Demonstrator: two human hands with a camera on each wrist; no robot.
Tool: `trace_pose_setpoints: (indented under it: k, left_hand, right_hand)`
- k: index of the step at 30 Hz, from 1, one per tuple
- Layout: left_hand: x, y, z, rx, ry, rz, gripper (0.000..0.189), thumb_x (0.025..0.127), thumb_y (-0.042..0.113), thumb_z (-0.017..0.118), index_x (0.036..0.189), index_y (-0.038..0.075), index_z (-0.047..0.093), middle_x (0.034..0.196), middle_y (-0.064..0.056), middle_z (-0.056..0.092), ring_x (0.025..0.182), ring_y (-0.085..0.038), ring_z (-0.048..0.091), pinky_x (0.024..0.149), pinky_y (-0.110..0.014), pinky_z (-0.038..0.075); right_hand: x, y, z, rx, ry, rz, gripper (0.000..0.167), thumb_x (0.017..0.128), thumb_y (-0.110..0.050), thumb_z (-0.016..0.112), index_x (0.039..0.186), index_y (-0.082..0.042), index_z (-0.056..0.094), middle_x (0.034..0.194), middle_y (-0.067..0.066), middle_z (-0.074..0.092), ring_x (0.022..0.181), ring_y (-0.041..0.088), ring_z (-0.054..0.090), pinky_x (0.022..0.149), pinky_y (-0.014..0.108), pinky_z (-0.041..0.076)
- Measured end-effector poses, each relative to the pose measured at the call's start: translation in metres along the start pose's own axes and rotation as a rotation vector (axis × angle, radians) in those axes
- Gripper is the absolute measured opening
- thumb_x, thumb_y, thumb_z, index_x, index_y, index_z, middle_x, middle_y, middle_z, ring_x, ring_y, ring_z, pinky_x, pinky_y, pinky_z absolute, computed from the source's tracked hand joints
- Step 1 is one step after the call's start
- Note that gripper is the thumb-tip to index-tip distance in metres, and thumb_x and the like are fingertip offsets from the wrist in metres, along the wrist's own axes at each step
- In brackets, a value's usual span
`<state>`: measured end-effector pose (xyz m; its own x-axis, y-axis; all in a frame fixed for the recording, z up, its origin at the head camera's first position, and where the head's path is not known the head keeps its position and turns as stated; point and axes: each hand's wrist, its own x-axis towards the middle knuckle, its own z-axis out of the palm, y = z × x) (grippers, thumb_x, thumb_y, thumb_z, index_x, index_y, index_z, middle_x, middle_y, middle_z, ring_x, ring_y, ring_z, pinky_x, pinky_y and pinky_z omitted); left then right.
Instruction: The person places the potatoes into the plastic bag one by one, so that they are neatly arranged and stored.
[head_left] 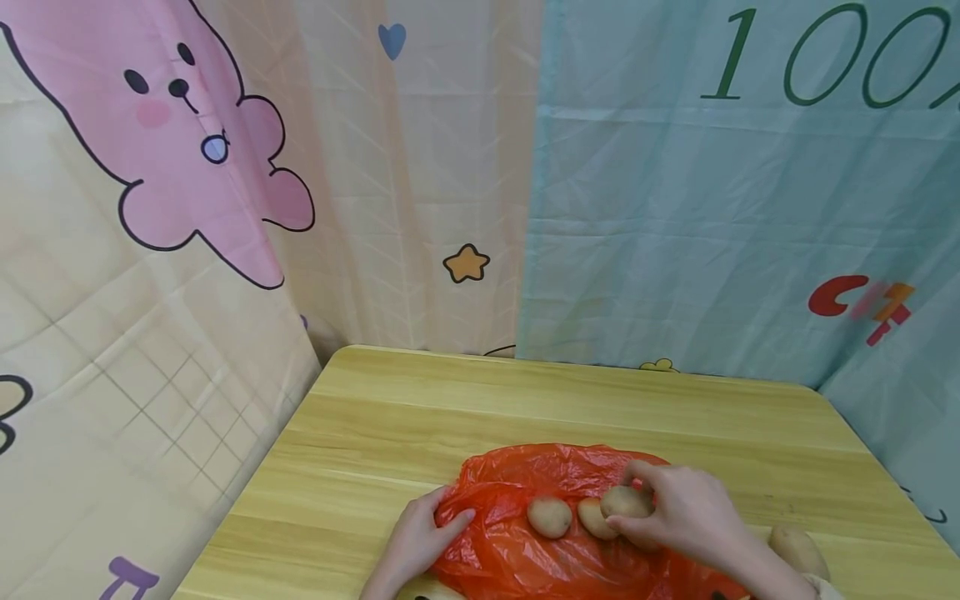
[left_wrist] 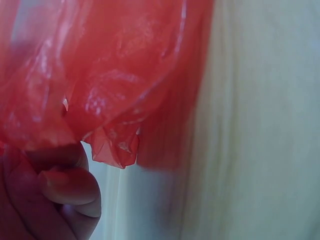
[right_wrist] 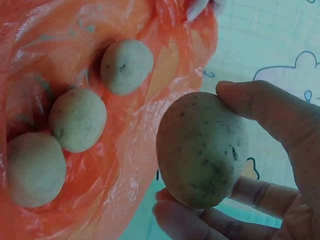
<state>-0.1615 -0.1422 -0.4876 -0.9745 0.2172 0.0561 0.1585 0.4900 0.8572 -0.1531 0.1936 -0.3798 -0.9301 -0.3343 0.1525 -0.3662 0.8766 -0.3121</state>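
Note:
A crinkled red plastic bag (head_left: 525,562) lies spread on the table. My left hand (head_left: 416,537) grips its left edge, and the left wrist view has the film bunched at curled fingers (left_wrist: 70,185). My right hand (head_left: 693,508) holds a round brown potato (right_wrist: 202,150) between thumb and fingers, raised over the bag's right part. Dark specks dot its skin. Three more potatoes rest on the bag in the right wrist view: one nearest the left hand (right_wrist: 126,67), a middle one (right_wrist: 78,120) and a third (right_wrist: 36,169) close beside it.
Another potato (head_left: 798,552) sits on the wooden table (head_left: 390,425), right of the bag and partly behind the right forearm. Patterned cloth curtains (head_left: 420,183) hang behind the table and along both sides. A pale object (head_left: 441,592) is cut off at the bottom edge.

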Motion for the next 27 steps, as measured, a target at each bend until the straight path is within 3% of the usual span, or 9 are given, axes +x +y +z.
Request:
trace_pose_setpoints:
  k: [7,15,27]
  left_hand:
    - [0.000,0.000,0.000,0.004,-0.003,0.003,0.045,0.089,0.038,0.065,0.119,0.004,0.062,0.103,-0.001,0.066,0.086,-0.012,0.061,0.074,-0.029,0.050]
    - [0.000,0.000,-0.001,0.021,0.005,0.010,0.046,0.089,0.039,0.065,0.120,0.005,0.062,0.105,-0.002,0.066,0.090,-0.013,0.062,0.077,-0.032,0.050]
    - [0.001,-0.001,0.000,0.001,0.000,0.008,0.046,0.089,0.038,0.066,0.121,0.004,0.062,0.104,-0.001,0.066,0.086,-0.011,0.061,0.075,-0.029,0.051]
  right_hand:
    - [0.007,-0.004,0.004,0.023,-0.045,-0.054,0.039,0.067,-0.060,0.076,0.086,-0.030,0.060,0.068,-0.018,0.050,0.051,0.000,0.039,0.046,0.025,0.032]
    - [0.013,-0.004,0.010,0.063,-0.101,-0.122,0.039,0.070,-0.061,0.073,0.086,-0.029,0.058,0.062,-0.018,0.045,0.050,0.002,0.038,0.044,0.025,0.031]
    - [0.019,-0.009,0.024,0.117,-0.172,-0.097,0.036,0.070,-0.055,0.077,0.084,-0.027,0.058,0.060,-0.018,0.046,0.049,0.004,0.038,0.042,0.024,0.029]
